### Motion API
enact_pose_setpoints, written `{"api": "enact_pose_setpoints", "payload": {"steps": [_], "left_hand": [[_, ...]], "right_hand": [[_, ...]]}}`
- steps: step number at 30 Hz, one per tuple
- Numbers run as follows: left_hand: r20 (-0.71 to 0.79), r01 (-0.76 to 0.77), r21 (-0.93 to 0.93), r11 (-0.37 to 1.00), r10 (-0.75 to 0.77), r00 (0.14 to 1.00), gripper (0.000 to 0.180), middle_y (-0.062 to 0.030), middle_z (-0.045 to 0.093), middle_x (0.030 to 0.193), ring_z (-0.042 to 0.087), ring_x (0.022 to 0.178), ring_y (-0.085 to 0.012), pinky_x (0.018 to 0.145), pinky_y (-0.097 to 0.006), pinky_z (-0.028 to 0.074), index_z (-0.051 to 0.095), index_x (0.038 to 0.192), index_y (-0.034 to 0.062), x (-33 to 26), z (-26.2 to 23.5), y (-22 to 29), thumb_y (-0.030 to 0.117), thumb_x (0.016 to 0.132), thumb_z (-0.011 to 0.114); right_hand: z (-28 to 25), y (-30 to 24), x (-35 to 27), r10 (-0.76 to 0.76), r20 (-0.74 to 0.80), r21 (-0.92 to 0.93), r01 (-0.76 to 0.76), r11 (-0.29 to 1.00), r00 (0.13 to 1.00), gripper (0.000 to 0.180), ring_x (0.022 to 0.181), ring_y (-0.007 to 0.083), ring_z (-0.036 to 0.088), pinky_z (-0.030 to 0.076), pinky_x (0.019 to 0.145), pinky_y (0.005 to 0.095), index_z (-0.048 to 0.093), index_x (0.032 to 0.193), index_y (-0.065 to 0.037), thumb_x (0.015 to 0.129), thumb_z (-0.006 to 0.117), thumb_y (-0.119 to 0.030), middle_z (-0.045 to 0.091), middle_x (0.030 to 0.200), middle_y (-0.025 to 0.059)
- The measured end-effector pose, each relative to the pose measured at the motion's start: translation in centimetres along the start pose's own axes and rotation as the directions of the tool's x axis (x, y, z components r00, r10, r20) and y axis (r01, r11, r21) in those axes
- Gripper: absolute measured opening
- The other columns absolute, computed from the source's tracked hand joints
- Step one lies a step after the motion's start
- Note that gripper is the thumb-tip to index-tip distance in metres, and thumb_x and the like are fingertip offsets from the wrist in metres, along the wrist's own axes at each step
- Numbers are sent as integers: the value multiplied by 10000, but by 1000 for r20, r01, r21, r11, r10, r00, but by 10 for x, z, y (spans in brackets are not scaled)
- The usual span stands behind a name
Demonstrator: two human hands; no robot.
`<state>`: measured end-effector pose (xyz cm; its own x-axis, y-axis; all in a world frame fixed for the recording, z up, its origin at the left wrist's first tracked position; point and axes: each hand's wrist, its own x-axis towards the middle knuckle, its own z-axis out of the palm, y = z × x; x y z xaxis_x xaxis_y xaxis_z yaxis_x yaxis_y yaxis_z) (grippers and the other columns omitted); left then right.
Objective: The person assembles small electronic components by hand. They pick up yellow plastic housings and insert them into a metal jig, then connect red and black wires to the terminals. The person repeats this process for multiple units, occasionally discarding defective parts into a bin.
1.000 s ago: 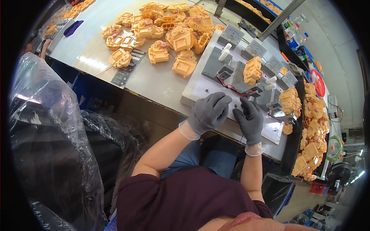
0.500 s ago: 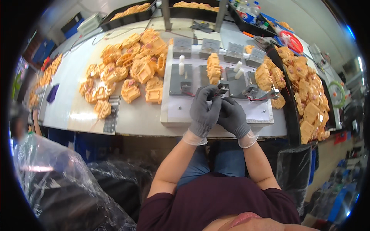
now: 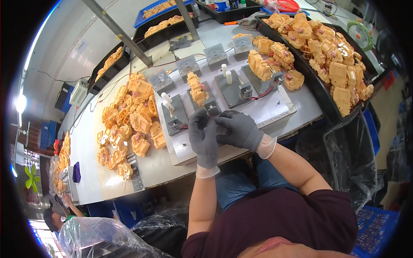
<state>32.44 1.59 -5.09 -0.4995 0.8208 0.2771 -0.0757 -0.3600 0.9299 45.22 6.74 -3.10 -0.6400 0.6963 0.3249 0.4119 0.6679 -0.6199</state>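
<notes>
At the white test board (image 3: 275,112), my gloved left hand (image 3: 203,136) and right hand (image 3: 237,129) meet fingertip to fingertip at its near edge, closed on something too small to make out, beside thin red wires. Just beyond them on the board stand grey fixtures (image 3: 175,117), one bearing an orange plastic part (image 3: 198,91). To the board's left lies a heap of orange parts (image 3: 129,120); to its right, a black tray (image 3: 320,88) holds more.

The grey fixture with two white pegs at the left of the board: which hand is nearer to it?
Left. The left hand is just right of the grey fixture, almost touching; the right hand is farther right, beyond the left one.
</notes>
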Motion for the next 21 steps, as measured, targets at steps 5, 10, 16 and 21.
{"api": "enact_pose_setpoints", "payload": {"steps": [5,10,16,21], "left_hand": [[124,-124,91,988,113,986,461,-143,493,1167,513,1049,-205,952,-320,384,411,1293,-27,3,0,8,117,865,507],[243,-64,90,994,41,969,517,-138,486,1213,494,1096,-216,969,-339,369,383,1335,-28,-1,4,22,182,877,498],[224,-11,0,1000,10,974,498,-139,550,1149,521,1057,-210,925,-329,398,462,1269,-58,6,-5,12,231,864,492],[364,151,-203,967,-69,929,501,-139,595,997,558,888,-230,821,-332,423,507,1193,-77,11,-25,2,232,799,503]], "right_hand": [[5,3,2,111,-26,-3,-111,994,993,418,954,291,603,508,792,401,619,1073,-152,722,717,-358,604,1038,79],[6,5,5,184,12,-13,-183,983,983,343,929,293,607,507,775,406,625,1031,-151,742,695,-322,596,1028,80],[-25,-11,24,112,-219,188,-71,980,969,270,781,288,635,508,687,394,625,1024,-101,787,650,-226,628,880,131],[-34,-38,78,128,-149,-162,-152,975,981,508,805,332,644,508,718,433,482,1257,-114,797,603,-292,643,841,179]]}}
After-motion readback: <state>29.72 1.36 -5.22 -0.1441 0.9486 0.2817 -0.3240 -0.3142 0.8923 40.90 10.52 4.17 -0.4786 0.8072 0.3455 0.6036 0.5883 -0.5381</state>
